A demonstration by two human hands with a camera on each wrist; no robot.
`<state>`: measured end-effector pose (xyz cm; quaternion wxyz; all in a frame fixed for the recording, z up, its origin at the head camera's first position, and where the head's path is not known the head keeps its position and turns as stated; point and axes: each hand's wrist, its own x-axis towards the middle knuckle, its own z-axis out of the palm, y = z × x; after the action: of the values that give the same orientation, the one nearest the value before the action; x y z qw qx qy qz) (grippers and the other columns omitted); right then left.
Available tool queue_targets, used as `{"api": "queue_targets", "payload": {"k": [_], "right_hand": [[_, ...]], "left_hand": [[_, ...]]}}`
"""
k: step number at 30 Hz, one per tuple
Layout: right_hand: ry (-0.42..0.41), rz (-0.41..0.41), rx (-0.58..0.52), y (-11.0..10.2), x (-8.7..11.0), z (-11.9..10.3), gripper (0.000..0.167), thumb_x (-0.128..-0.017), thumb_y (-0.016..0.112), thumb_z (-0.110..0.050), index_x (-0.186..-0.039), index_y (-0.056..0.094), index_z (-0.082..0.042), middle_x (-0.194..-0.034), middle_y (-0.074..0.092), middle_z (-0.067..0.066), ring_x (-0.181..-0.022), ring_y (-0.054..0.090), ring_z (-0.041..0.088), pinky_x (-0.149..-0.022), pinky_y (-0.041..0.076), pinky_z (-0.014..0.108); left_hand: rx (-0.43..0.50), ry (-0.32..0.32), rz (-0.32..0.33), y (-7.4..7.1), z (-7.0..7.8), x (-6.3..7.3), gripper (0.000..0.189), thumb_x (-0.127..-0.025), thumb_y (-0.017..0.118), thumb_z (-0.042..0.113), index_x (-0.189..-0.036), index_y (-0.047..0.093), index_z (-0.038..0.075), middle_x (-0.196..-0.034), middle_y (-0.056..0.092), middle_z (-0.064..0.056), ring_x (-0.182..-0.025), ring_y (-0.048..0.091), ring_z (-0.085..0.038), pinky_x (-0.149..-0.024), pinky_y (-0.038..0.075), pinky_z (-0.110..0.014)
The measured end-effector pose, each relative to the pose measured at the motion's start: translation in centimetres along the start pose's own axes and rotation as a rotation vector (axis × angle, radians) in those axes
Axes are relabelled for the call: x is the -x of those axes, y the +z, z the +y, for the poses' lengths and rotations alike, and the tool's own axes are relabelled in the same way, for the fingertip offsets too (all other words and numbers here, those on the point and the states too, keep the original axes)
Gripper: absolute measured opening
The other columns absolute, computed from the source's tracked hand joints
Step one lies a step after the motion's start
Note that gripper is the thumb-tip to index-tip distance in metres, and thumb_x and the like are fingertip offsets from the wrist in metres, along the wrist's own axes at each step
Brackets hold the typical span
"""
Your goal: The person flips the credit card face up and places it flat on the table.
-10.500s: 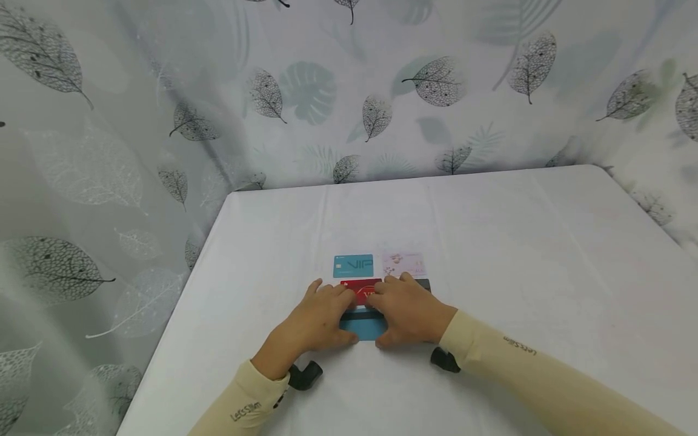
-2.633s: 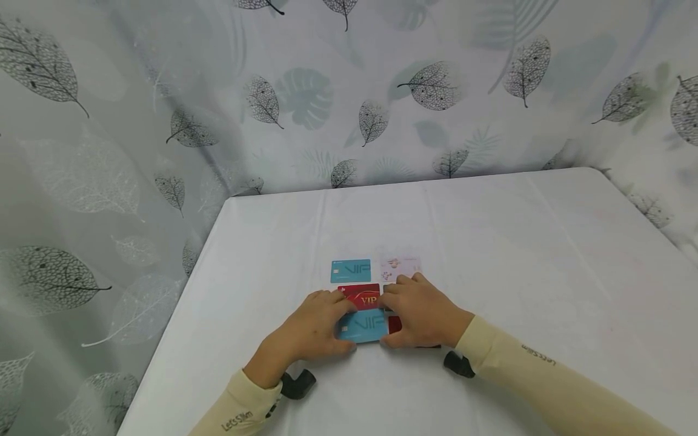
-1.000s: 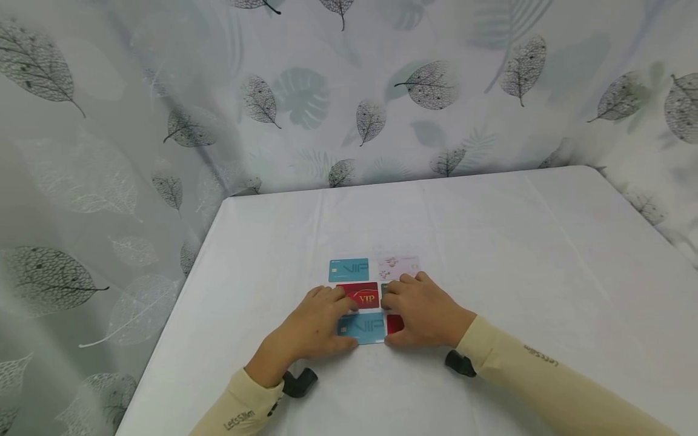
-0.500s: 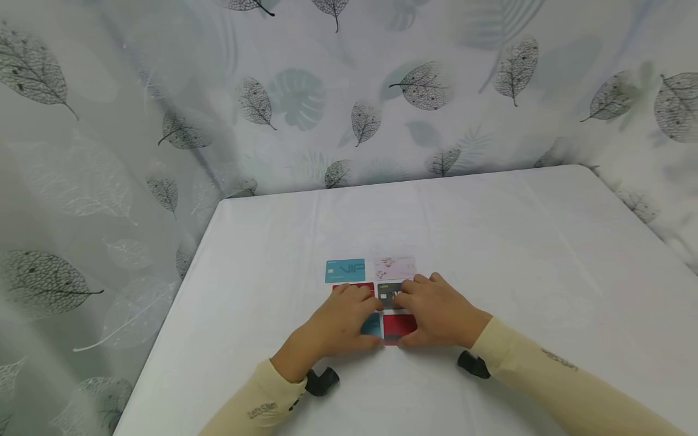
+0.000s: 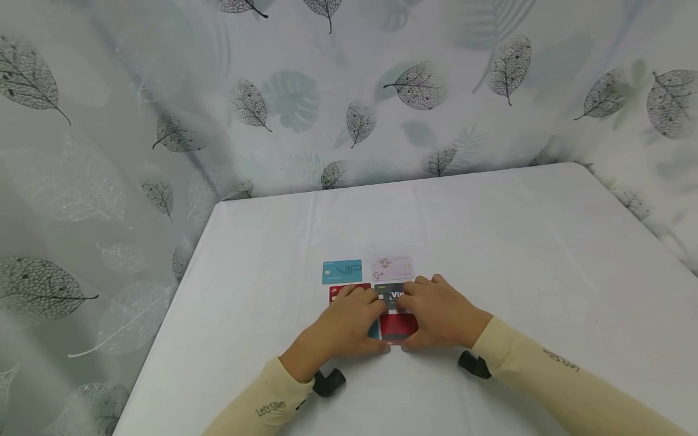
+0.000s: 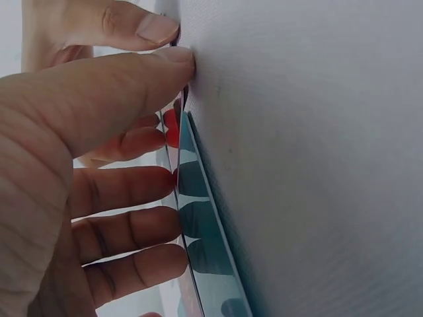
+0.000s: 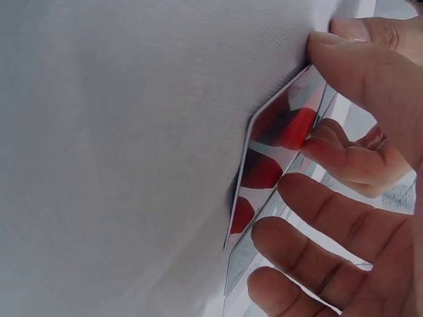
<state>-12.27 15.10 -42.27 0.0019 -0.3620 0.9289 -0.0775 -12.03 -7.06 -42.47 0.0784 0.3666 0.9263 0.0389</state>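
Six-card layout aside, a red card (image 5: 397,326) with a grey band lies in the near row, between my two hands. My left hand (image 5: 351,324) has its thumb at that card's near left corner and its index fingertip by the far left; the palm covers most of a blue card (image 5: 373,331). My right hand (image 5: 443,316) touches near the red card's right side, thumb at the near edge, other fingers over a dark grey "Vip" card (image 5: 386,290). In both wrist views the fingers are fairly straight, tips at the cards' edges, the blue card (image 6: 218,284) under the left ones.
Farther back lie a blue VIP card (image 5: 334,272) and a pale pink flowered card (image 5: 392,268). Another red card (image 5: 335,292) shows partly beyond the left hand. All rest on a white-covered table (image 5: 491,242), with a leaf-patterned curtain (image 5: 300,103) behind.
Both hands have moved right, from the near blue card to the near red one. Earlier, that blue card changed from its dark-striped side to its VIP side.
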Motion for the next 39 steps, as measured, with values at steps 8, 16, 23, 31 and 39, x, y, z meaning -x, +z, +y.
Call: {"api": "queue_targets", "payload": {"k": [8, 16, 23, 31, 39], "right_hand": [[0.020, -0.017, -0.033, -0.05, -0.21, -0.09, 0.045, -0.068, 0.090, -0.053, -0.092, 0.071, -0.020, -0.085, 0.057, -0.009, -0.083, 0.053, 0.012, -0.072, 0.042, 0.036], [0.034, -0.034, -0.037, -0.18, -0.17, -0.17, 0.046, -0.068, 0.090, -0.052, -0.094, 0.070, -0.020, -0.088, 0.059, -0.007, -0.086, 0.056, 0.014, -0.072, 0.042, 0.037], [0.018, -0.018, -0.021, -0.15, -0.04, -0.08, 0.046, -0.066, 0.090, -0.051, -0.095, 0.071, -0.021, -0.085, 0.056, -0.009, -0.083, 0.053, 0.012, -0.071, 0.040, 0.035], [0.020, -0.030, -0.013, -0.18, -0.15, -0.17, 0.046, -0.067, 0.090, -0.052, -0.094, 0.071, -0.021, -0.084, 0.056, -0.009, -0.083, 0.053, 0.012, -0.071, 0.040, 0.035], [0.022, -0.044, -0.007, -0.21, -0.42, -0.37, 0.049, -0.068, 0.090, -0.053, -0.098, 0.073, -0.019, -0.086, 0.060, -0.009, -0.086, 0.055, 0.014, -0.072, 0.041, 0.036]], "left_hand": [[0.001, 0.000, 0.001, -0.18, 0.36, -0.25, 0.057, -0.084, 0.080, 0.057, -0.124, 0.067, 0.019, -0.127, 0.065, 0.003, -0.126, 0.056, -0.018, -0.119, 0.037, -0.047], [0.013, 0.003, -0.013, -0.24, 0.33, -0.44, 0.058, -0.083, 0.081, 0.057, -0.122, 0.065, 0.018, -0.125, 0.066, 0.003, -0.124, 0.056, -0.017, -0.119, 0.037, -0.046], [0.024, 0.022, 0.020, -0.04, 0.09, -0.41, 0.052, -0.084, 0.081, 0.055, -0.116, 0.062, 0.018, -0.113, 0.064, 0.006, -0.116, 0.056, -0.013, -0.117, 0.039, -0.042], [0.052, 0.023, 0.041, -0.02, -0.07, -0.33, 0.050, -0.084, 0.080, 0.053, -0.114, 0.061, 0.017, -0.106, 0.063, 0.007, -0.111, 0.057, -0.012, -0.116, 0.040, -0.041], [0.095, 0.015, 0.033, -0.07, -0.21, -0.27, 0.049, -0.084, 0.080, 0.051, -0.115, 0.060, 0.018, -0.104, 0.063, 0.007, -0.106, 0.057, -0.011, -0.116, 0.040, -0.040]]}}
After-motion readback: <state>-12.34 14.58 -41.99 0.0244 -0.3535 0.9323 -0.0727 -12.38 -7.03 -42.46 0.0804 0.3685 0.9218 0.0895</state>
